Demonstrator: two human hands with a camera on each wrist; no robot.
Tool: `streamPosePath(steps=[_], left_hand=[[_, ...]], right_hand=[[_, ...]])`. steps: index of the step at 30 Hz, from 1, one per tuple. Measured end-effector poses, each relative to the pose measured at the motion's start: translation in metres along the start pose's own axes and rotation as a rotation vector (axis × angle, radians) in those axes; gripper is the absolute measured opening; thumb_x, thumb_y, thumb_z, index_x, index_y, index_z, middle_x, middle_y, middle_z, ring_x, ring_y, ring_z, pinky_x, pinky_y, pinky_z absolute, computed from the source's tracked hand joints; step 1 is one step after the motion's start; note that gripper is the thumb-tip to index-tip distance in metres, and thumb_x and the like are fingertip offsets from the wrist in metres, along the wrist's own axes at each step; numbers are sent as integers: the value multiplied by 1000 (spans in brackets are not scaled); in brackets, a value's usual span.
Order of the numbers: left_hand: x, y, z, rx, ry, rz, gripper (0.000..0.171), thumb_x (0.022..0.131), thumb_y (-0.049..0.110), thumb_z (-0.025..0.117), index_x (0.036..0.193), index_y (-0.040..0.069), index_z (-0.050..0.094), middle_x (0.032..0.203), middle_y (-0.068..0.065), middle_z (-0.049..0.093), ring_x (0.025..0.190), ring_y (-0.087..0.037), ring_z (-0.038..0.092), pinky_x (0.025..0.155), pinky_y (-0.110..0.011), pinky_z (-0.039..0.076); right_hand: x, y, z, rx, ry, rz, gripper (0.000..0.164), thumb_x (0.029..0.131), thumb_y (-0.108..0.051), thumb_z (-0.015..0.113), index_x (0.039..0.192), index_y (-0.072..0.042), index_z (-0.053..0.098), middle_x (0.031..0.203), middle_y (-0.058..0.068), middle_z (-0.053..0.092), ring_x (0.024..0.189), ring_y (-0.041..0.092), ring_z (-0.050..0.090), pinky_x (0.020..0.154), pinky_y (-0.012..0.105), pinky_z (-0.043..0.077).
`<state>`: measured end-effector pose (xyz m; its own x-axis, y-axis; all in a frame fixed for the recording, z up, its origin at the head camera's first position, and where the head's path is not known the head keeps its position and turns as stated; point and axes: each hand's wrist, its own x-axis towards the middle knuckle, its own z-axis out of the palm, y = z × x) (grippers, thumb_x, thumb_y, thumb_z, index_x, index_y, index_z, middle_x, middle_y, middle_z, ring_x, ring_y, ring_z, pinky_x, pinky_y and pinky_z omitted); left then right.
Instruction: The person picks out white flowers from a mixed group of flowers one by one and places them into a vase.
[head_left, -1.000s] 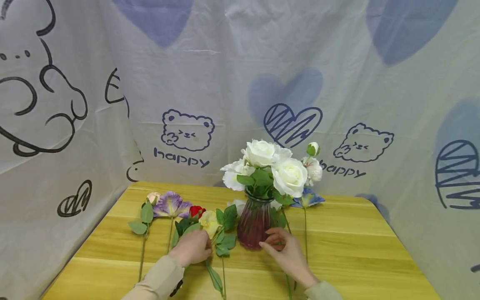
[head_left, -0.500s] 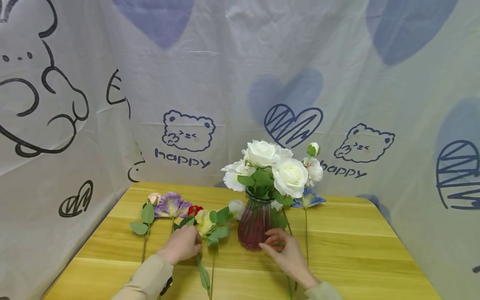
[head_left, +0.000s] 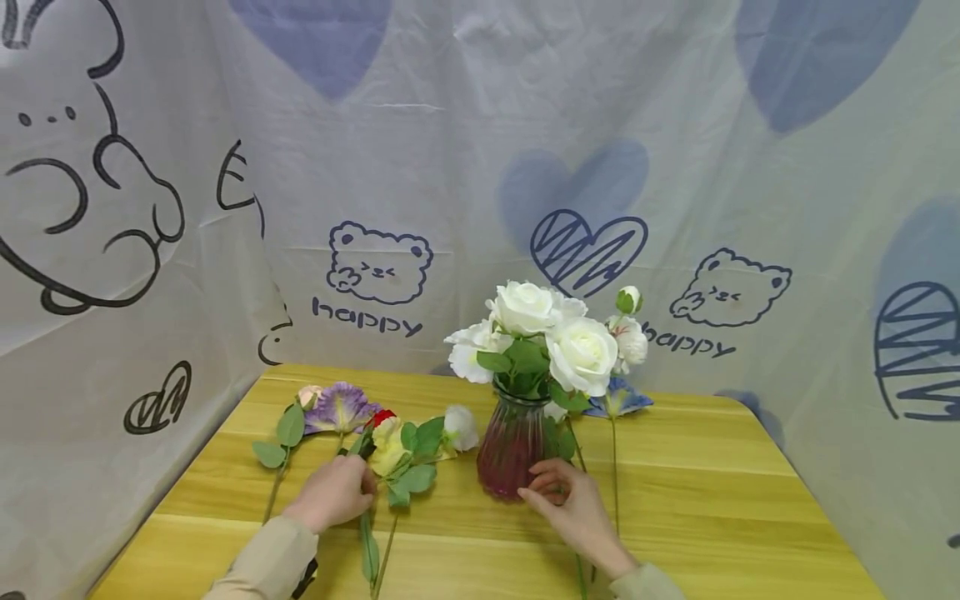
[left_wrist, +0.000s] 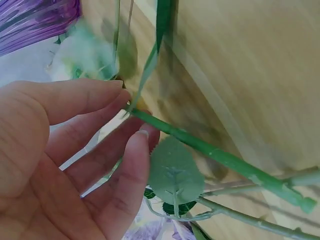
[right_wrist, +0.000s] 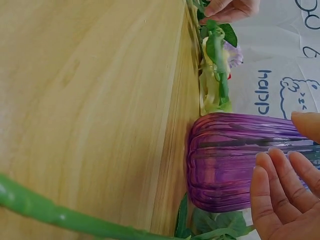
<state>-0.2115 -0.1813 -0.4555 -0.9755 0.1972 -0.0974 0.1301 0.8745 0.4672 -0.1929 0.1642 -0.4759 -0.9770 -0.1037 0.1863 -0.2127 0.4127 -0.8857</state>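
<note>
My left hand (head_left: 334, 493) pinches a green flower stem (left_wrist: 225, 158) between thumb and fingertips, low over the table. A long narrow leaf (head_left: 370, 547) hangs from this stem; which bloom belongs to it I cannot tell. Close by lie a yellow flower (head_left: 389, 447), a white flower (head_left: 460, 427) and a partly covered red flower (head_left: 381, 417). White roses (head_left: 582, 356) stand in a ribbed purple glass vase (head_left: 513, 454). My right hand (head_left: 576, 510), fingers loosely bent, is at the vase's lower right side and holds nothing; whether it touches the glass is unclear.
Left of my left hand lie a purple flower (head_left: 341, 407) and a pale pink rosebud (head_left: 308, 396). A blue flower (head_left: 617, 398) lies behind the vase to the right, its stem running forward. A printed cloth (head_left: 472, 167) hangs behind the wooden table (head_left: 720, 492).
My left hand has moved left with the stem and its long leaf. The yellow and white flowers have shifted left too, the white one now showing beside the vase. My right hand has stayed put.
</note>
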Motion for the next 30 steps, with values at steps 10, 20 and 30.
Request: streamPosePath(steps=[10,20,30], left_hand=[[4,11,-2,37,65,18,14,80,0,74,88,7,65,83,-4,68,72,-18,61,64,-36,53],[11,21,5,107,64,10,13,78,-7,73,83,4,66,75,-7,65,65,-21,59,57,-37,49],[17,29,17,243,140,37,42,78,-7,72,61,15,40,56,-1,37,54,-16,33,49,-33,28]], right_hand=[[-2,-1,-2,-2,22,-20,23,86,-15,80,105,-5,70,88,4,72,77,4,66,69,20,58],[-3,-2,-1,-13,-6,-21,24,87,-16,79,105,-4,70,89,5,72,78,2,65,68,19,57],[-2,-1,-4,-11,-42,2,26,89,-21,78,108,-6,70,91,6,72,80,5,66,68,19,57]])
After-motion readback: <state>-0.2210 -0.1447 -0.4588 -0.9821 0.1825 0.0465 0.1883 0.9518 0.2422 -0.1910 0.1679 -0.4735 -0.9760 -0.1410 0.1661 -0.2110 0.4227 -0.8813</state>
